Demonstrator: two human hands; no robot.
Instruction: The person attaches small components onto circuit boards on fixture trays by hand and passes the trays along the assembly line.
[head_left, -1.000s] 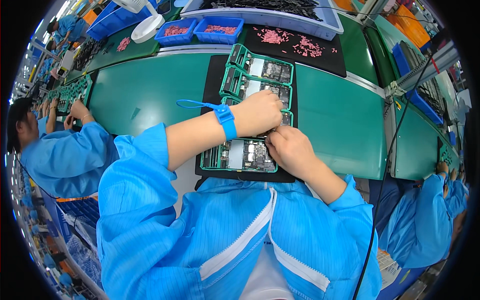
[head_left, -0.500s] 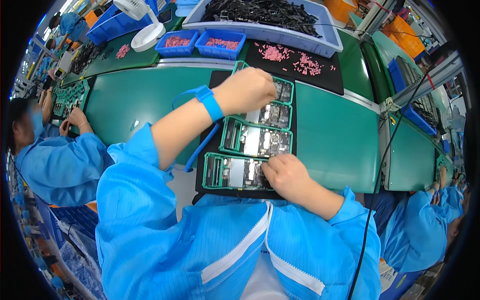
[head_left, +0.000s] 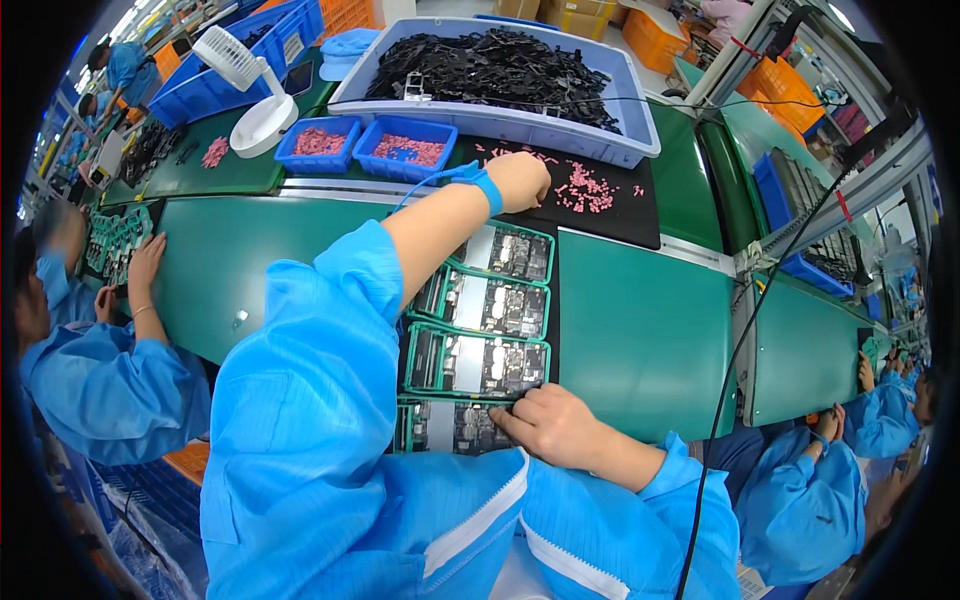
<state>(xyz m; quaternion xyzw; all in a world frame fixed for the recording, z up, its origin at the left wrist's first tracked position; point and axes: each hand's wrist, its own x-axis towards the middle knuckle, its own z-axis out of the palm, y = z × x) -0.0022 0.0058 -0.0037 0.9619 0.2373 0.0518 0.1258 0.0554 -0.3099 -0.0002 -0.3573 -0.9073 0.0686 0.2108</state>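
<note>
A column of phone-like device boards in green frames [head_left: 478,362] lies on a black mat in front of me. My left hand [head_left: 522,182], with a blue wrist strap [head_left: 488,190] on its wrist, is stretched past the far frame to the small pink pieces [head_left: 585,190] on the far part of the mat. Its fingers are bent down and closed; their tips are hidden. My right hand [head_left: 555,425] rests at the right edge of the nearest board [head_left: 465,425], curled, with its index fingertip on the components. Whatever it may pinch is hidden.
Two blue bins [head_left: 405,148] of pink pieces stand beyond the green bench [head_left: 645,330]. Behind them is a large tub [head_left: 500,125] heaped with black parts, and a white fan [head_left: 262,120] to its left. A black cable [head_left: 745,370] hangs at right. Co-workers sit on both sides.
My left hand has gone from above the upper boards to the pink pieces farther away. My right hand stays at the nearest board. The whole view has shifted, with the boards now lower.
</note>
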